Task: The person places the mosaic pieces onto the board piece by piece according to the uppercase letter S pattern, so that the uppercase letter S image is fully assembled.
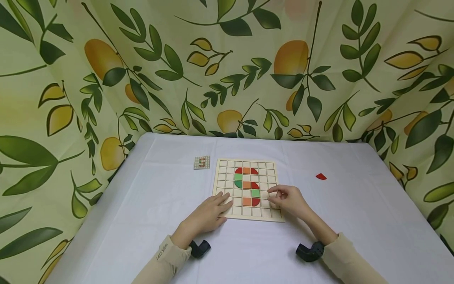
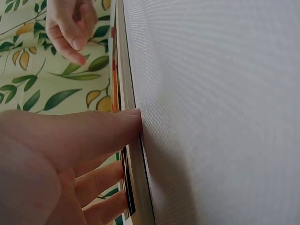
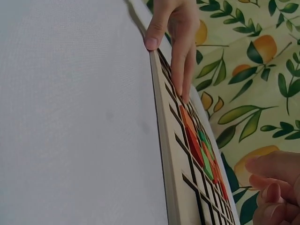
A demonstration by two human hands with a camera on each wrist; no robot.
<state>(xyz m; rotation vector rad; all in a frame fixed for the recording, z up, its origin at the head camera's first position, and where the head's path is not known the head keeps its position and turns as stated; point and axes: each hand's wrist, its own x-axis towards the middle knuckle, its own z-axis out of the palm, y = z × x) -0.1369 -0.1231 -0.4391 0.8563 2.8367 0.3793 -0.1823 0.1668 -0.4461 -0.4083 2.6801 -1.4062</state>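
Note:
A wooden grid board (image 1: 268,173) lies on the table, with orange, red and green squares and rounded pieces set in an S-like shape. My left hand (image 1: 210,213) rests on its front left corner, fingers spread over the cells. In the left wrist view the thumb (image 2: 112,129) touches the board's front edge. My right hand (image 1: 290,200) is over the board's right side, fingers loosely bent, thumb and index finger apart; nothing shows between them in the right wrist view. A loose red quarter-round piece (image 1: 321,176) lies to the right of the board.
A small card (image 1: 201,162) with a similar S-like pattern on a grid lies left of the board's far corner. White cloth covers the table (image 1: 149,197). A leaf-and-fruit patterned curtain (image 1: 244,90) stands behind it and along both sides.

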